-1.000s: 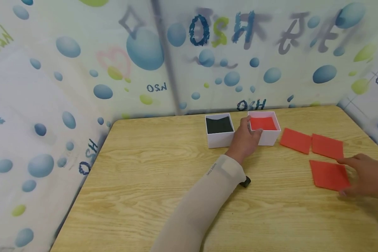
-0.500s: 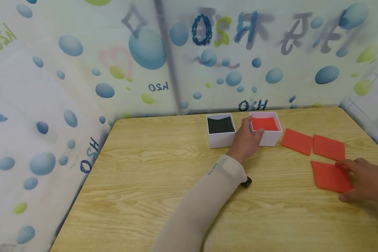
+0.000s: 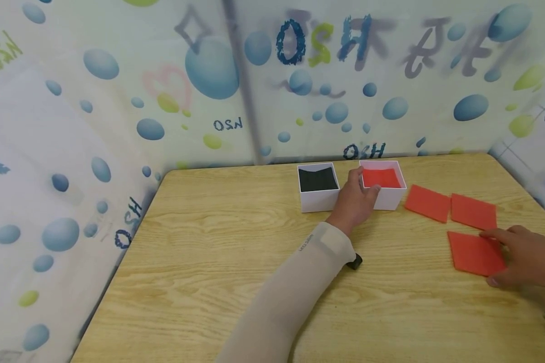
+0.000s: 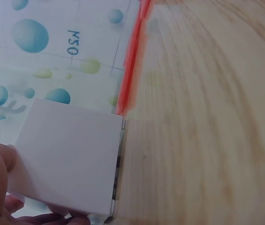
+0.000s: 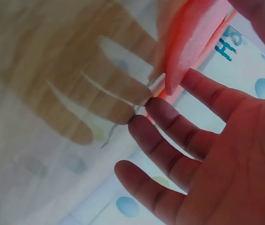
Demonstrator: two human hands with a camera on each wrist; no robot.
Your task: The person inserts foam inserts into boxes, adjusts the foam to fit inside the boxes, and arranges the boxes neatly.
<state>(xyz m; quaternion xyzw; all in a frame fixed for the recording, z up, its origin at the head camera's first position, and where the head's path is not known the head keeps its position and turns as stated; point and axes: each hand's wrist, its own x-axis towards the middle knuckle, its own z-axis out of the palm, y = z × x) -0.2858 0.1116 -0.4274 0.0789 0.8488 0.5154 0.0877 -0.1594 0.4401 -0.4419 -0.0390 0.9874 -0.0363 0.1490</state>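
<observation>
My left hand grips a small white box at its left side and front, thumb on the front wall. Red sheets fill that box; in the left wrist view the white box wall is close to the hand. On the right, three flat red square sheets lie on the table: one left, one behind, one nearest. My right hand is at the nearest sheet's right edge, index fingertip over its back corner and thumb at its front corner. In the right wrist view its fingers are extended and spread.
A second white box holding black sheets stands just left of the gripped one. Both boxes are near the back edge of the wooden table. A patterned curtain with blue bubbles hangs behind.
My right hand has shifted slightly left, its index finger now reaching over the nearest red sheet's corner. The left hand stays on the box, and the sheets lie as before.
</observation>
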